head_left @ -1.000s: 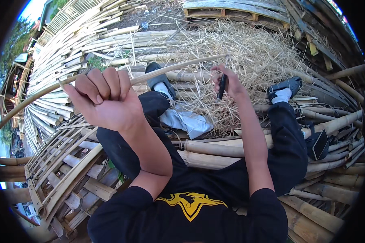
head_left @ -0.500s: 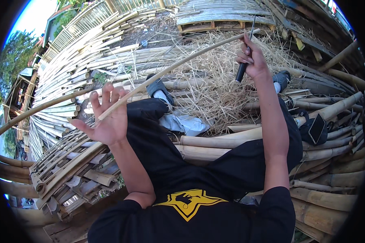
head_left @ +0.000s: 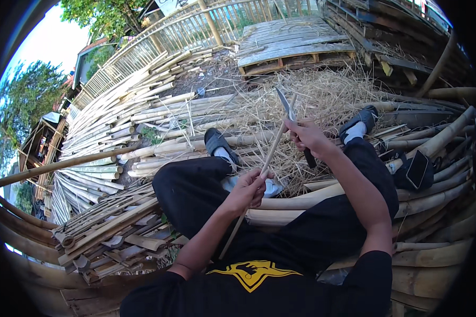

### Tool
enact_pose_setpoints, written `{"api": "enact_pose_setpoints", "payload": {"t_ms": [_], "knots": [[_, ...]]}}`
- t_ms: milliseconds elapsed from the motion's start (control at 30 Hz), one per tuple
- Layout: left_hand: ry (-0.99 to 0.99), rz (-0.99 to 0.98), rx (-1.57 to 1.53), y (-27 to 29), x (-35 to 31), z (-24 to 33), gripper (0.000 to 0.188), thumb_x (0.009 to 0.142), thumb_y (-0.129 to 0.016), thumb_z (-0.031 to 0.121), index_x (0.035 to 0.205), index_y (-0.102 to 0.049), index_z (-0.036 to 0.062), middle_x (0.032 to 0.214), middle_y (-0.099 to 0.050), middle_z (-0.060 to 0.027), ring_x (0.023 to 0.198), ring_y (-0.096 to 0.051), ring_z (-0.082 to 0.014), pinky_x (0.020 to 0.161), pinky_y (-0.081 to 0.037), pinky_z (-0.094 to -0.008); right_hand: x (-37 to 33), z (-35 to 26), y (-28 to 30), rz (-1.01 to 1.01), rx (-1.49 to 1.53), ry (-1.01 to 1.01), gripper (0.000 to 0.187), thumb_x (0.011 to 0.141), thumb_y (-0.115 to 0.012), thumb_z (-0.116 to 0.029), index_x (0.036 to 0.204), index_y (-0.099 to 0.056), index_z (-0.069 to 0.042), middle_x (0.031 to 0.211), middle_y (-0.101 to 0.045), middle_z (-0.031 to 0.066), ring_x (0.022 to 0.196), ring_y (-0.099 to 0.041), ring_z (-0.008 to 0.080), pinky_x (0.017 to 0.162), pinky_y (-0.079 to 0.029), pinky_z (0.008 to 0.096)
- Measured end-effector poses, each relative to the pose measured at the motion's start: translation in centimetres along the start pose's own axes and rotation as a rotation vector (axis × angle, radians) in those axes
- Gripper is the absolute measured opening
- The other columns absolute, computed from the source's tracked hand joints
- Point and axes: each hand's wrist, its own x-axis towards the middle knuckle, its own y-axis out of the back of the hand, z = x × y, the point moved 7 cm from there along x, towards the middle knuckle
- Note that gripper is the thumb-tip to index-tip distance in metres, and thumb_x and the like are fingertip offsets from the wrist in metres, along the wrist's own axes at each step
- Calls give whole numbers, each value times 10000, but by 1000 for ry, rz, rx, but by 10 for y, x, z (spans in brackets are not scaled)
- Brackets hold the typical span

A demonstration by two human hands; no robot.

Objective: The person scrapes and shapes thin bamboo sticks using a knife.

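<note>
Between my legs, my left hand point(head_left: 248, 189) is closed round a thin bamboo strip point(head_left: 272, 150), whose lower end runs back toward my lap. Farther forward, my right hand point(head_left: 308, 138) grips a knife point(head_left: 284, 101) by its dark handle, the blade pointing up and away from me. The strip's far end crosses close by the blade and the right fingers; whether blade and strip touch I cannot tell. Beneath both hands lies a heap of pale bamboo shavings point(head_left: 322, 95).
Bamboo poles point(head_left: 180, 119) cover the ground ahead and left. Split pieces point(head_left: 111, 222) are stacked at my left. A wooden pallet point(head_left: 296, 39) stands beyond the shavings. On my right, a phone point(head_left: 418, 170) rests on a dark pouch near thick poles. Dark sandals are on my feet.
My left hand has gone from open under the strip to gripping it, moving right and nearer. The strip has swung from slanting across to pointing forward. My right hand with the knife has come lower and left.
</note>
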Motion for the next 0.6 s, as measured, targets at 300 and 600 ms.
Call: {"api": "enact_pose_setpoints", "payload": {"t_ms": [300,600], "knots": [[-59,211,72,31,5,-12,267,1016,-379,301,947,-495,71,551,-290,75,416,-230,-27,367,-214,-203,-2,5,-7,266,-1188,269,458,895,-562,-419,924,-525,37,707,-591,237,695,-581,422,632,-446,462],[-208,331,400,53,-1,-19,330,1002,-413,293,778,-500,68,569,-367,54,487,-308,-41,437,-265,-239,-3,1,-22,140,-1254,286,416,891,-531,-363,882,-600,47,838,-639,233,807,-626,398,750,-490,481]]}}
